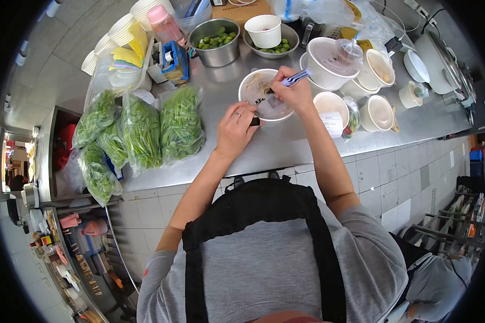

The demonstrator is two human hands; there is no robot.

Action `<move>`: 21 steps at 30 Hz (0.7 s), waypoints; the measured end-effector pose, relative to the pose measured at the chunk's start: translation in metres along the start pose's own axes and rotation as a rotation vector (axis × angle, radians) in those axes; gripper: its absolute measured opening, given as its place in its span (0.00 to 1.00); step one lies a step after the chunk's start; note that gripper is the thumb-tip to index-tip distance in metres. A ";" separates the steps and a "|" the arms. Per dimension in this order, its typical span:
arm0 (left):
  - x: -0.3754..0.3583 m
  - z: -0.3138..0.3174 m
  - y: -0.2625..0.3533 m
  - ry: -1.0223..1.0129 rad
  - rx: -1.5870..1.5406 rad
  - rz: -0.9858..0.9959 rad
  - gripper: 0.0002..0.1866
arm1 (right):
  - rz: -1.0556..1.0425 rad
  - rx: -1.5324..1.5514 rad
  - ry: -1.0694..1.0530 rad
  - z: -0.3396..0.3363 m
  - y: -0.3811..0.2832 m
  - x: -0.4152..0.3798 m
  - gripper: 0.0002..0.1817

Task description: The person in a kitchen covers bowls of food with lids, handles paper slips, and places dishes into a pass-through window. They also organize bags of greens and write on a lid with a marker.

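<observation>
My right hand (295,92) grips a white-and-purple marker pen (296,78), its tip down at the clear lid of a round white tub (266,110). Black handwriting shows on that lid, beside the pen. At the tub's left edge, my left hand (235,128) has a black marker cap (255,121) between its fingers. Its fingertips reach the rim of the tub. To the right of my right hand stands a smaller lidded tub (330,103) with a printed paper label (331,124) at its front.
Bagged green vegetables (181,126) lie on the left of the steel table (221,86). Behind are a pot of green limes (214,43) and a white bowl (263,32). More lidded tubs (333,63) crowd the right. Another person (439,285) is at lower right.
</observation>
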State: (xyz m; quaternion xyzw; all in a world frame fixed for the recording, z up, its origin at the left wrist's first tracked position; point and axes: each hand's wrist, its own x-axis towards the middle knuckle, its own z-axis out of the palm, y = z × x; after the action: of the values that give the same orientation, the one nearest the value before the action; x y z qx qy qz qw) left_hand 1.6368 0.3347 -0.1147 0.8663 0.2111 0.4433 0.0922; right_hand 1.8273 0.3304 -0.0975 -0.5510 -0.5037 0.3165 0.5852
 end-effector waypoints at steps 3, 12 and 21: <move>0.000 0.001 0.000 0.006 0.005 -0.011 0.15 | -0.003 -0.030 0.011 -0.001 -0.001 -0.002 0.07; -0.001 0.002 -0.001 0.010 0.041 0.025 0.15 | 0.009 -0.042 0.066 0.002 -0.003 -0.001 0.07; -0.001 0.001 -0.002 0.003 0.036 0.019 0.15 | -0.020 -0.147 0.102 0.001 0.006 0.001 0.07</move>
State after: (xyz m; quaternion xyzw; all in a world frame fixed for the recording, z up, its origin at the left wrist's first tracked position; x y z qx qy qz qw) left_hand 1.6368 0.3358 -0.1167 0.8692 0.2109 0.4414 0.0720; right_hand 1.8280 0.3323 -0.1033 -0.6030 -0.5005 0.2441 0.5712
